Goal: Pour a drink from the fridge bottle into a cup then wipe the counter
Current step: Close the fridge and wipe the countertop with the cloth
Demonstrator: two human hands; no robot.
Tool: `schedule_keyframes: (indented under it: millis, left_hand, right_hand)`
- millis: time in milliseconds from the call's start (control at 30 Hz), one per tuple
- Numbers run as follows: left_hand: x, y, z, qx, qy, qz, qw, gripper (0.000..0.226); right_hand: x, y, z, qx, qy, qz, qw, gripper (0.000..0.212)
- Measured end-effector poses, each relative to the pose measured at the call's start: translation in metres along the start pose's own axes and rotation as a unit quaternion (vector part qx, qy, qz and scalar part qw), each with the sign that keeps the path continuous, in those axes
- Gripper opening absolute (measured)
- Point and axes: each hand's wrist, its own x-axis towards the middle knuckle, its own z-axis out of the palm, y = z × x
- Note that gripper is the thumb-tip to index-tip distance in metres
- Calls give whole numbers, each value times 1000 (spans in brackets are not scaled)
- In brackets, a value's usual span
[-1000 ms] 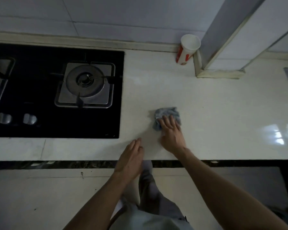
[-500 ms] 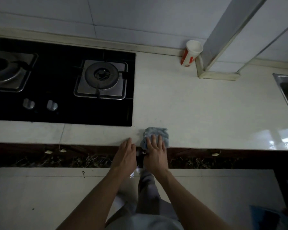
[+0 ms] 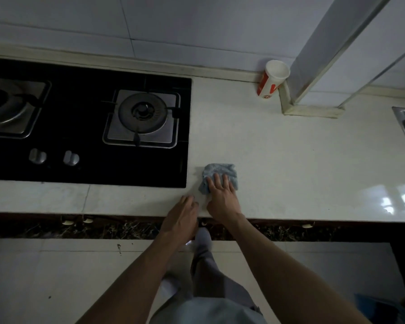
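- My right hand (image 3: 222,197) lies flat, fingers spread, pressing the cloth (image 3: 221,177) onto the counter (image 3: 290,164). It's a palm press, not a pinch.
- My left hand (image 3: 181,220) rests loosely on the counter's front edge, just beside the right, holding nothing.
- Cloth sits just right of the hob (image 3: 87,127), near the front edge.
- Handling, my read: soft, light and bunched. It will drag with the palm and fold over if pushed by an edge, so keep pressure mid-cloth.
- The counter looks glossy, so low friction.
- The cup (image 3: 272,79) stands at the back wall against the pillar, well apart. Looks like paper, so light and tippy.
- Count: one cloth, one cup, two burners, two knobs. No bottle in view.
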Motion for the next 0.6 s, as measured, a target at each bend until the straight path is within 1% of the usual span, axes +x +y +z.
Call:
schedule_keyframes:
  millis: [133,200,333,500,533,600]
  left_hand:
    - [30,1,-8,-24,-10,-19,999,44]
    - [47,0,-12,-13,-15,-8,1000,50]
    - [81,-1,-24,6,-15,6,1000,55]
    - [121,-2,-33,-47,1,-27,999,55]
    - [126,-2,-34,-44,-5,-34,998,55]
    - [133,-3,-35,1,-21,-24,999,59]
  right_hand:
    - [54,8,-28,-4,-17,3,1000,75]
    - [84,14,-44,-2,-17,0,1000,76]
    - [148,27,-76,-8,-18,-2,1000,77]
    - [235,49,-115,-23,-4,-5,1000,78]
    - [252,53,-121,-26,1,-4,1000,77]
    - [283,59,-132,-24,5,5,1000,74]
